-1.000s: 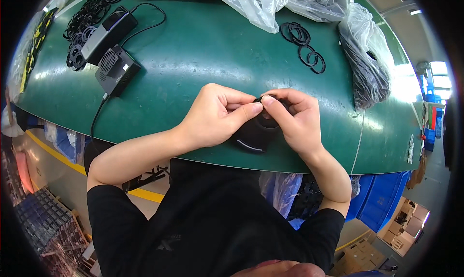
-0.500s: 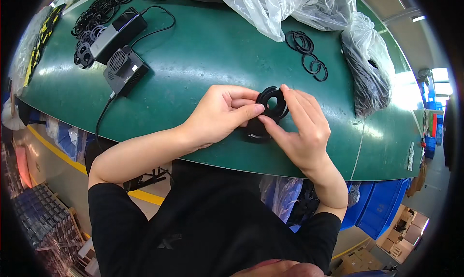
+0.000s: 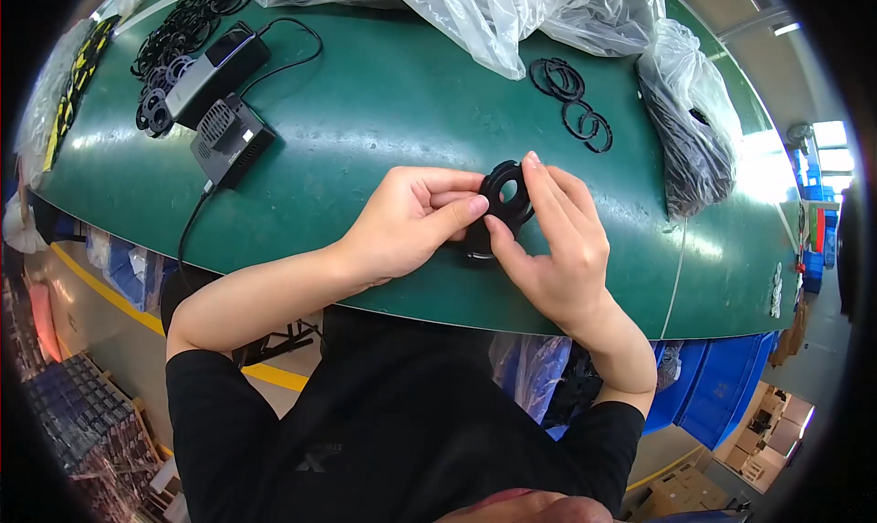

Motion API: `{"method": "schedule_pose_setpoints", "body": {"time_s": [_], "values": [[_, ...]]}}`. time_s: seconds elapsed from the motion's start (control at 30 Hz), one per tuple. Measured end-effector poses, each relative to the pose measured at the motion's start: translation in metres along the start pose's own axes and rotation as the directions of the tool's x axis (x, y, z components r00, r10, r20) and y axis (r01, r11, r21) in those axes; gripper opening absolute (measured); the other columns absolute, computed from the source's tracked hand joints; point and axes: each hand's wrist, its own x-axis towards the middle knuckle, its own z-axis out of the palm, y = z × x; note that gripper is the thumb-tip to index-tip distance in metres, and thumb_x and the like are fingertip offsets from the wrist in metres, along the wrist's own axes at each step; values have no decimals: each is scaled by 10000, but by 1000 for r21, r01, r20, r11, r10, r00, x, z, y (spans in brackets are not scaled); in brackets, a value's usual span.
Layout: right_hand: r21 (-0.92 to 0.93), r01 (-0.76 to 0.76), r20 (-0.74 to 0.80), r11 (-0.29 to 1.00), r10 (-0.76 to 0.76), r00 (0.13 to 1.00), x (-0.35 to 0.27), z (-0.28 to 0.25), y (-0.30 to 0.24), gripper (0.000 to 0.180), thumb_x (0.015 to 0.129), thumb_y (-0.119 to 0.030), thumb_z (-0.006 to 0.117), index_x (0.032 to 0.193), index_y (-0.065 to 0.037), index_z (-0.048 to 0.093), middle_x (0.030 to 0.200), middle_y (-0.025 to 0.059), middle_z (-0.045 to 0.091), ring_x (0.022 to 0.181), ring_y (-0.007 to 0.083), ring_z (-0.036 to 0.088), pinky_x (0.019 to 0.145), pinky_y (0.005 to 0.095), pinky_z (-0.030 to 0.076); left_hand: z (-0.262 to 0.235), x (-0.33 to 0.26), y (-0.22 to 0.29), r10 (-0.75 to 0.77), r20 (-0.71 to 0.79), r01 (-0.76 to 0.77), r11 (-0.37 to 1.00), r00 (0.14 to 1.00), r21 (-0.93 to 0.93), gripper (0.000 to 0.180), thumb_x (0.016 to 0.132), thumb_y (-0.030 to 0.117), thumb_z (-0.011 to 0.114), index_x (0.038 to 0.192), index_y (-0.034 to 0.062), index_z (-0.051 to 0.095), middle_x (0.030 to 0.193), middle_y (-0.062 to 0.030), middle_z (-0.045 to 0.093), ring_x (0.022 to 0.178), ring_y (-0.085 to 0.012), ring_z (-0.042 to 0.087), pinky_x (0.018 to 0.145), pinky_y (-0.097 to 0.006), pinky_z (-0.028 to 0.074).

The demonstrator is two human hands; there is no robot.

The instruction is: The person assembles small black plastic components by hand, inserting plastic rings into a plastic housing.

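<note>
Head camera, looking down: we held a black ringed part [image 3: 491, 187] between our 2 hands, near the front edge of the green tabletop [image 3: 384, 112]. Our left hand [image 3: 429, 211] pinched its left rim, thumb in front and the fingers partly hidden behind. Our right hand [image 3: 565, 240] gripped the other side with thumb and fingers spread moderately wide, the thumb low and the fingertips at the upper right rim. The round opening faced us, with pale green visible through it. Below it hung a darker lower portion; we could not tell whether that touched the surface.

Farther off, beyond our right hand, lay a few loose black rings [image 3: 565, 83], the nearest 2 overlapping. To their right stood a clear bag [image 3: 687, 135] filled with something dark, and crumpled plastic sheeting [image 3: 470, 21] spread along the far side. On our left we had a vented grey box [image 3: 228, 148] just beside a longer black-and-grey box [image 3: 217, 75], with a heap of black rings [image 3: 187, 21] behind them.
</note>
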Motion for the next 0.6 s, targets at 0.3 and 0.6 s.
{"method": "schedule_pose_setpoints", "body": {"time_s": [0.3, 0.6], "values": [[5, 7, -5, 1000, -7, 1000, -1, -2, -1, 525, 622, -60, 744, 1091, 97, 566, 1020, 234, 623, 882, 339, 607, 700, 362, 532, -1, 0, -3, 38, 22, -39, 999, 999, 34, 287, 889, 52, 566, 1149, -68, 562, 1003, -100, 652, 866, -102, 616, 741, -234, 519], [1, -10, 43, 1000, 10, 999, -3, -2, -6, 530, 627, -69, 750, 1100, 84, 568, 1017, 212, 629, 878, 321, 607, 691, 359, 529, 0, 2, -1, 2, -35, 2, 994, 999, 111, 259, 869, 54, 600, 1091, -80, 587, 951, -102, 664, 810, -86, 609, 702, -208, 494]]}}
